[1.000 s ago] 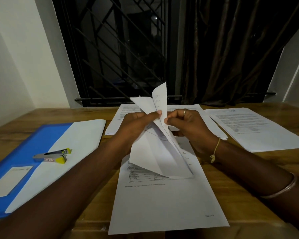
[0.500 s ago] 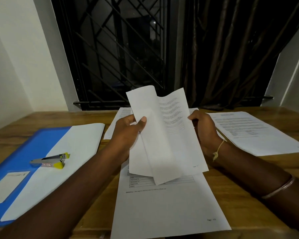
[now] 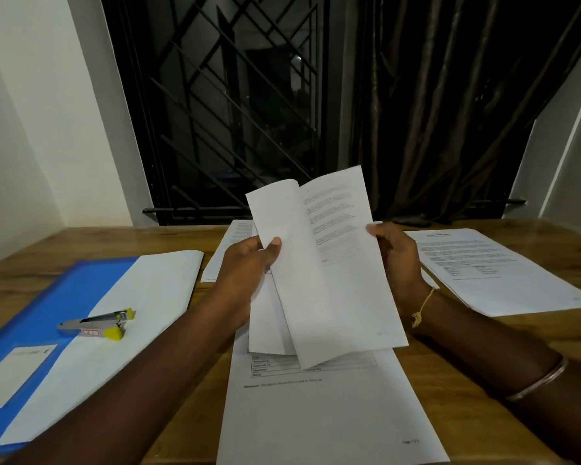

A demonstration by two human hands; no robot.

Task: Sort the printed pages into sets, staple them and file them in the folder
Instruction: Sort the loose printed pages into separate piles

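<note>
Both hands hold a small bundle of printed pages (image 3: 329, 263) upright above the table. My left hand (image 3: 245, 266) grips its left side with the thumb on the front sheet. My right hand (image 3: 396, 260) holds the right edge, fingers behind the paper. The front sheet is bent lengthwise, its left half blank, its right half printed. Under the bundle lies another printed page (image 3: 316, 407) flat on the table. A blue folder (image 3: 47, 307) lies at the left, with a white sheet (image 3: 138, 307) across it and a yellow and silver stapler (image 3: 98, 323) on top.
A printed page (image 3: 493, 270) lies at the right of the wooden table (image 3: 467, 350). Another page (image 3: 225, 253) lies behind my left hand. A barred window and a dark curtain stand behind the table's far edge.
The bundle was twisted and pinched between both hands a second ago. It now stands opened out and upright, raised a little, with my right hand moved out to its right edge.
</note>
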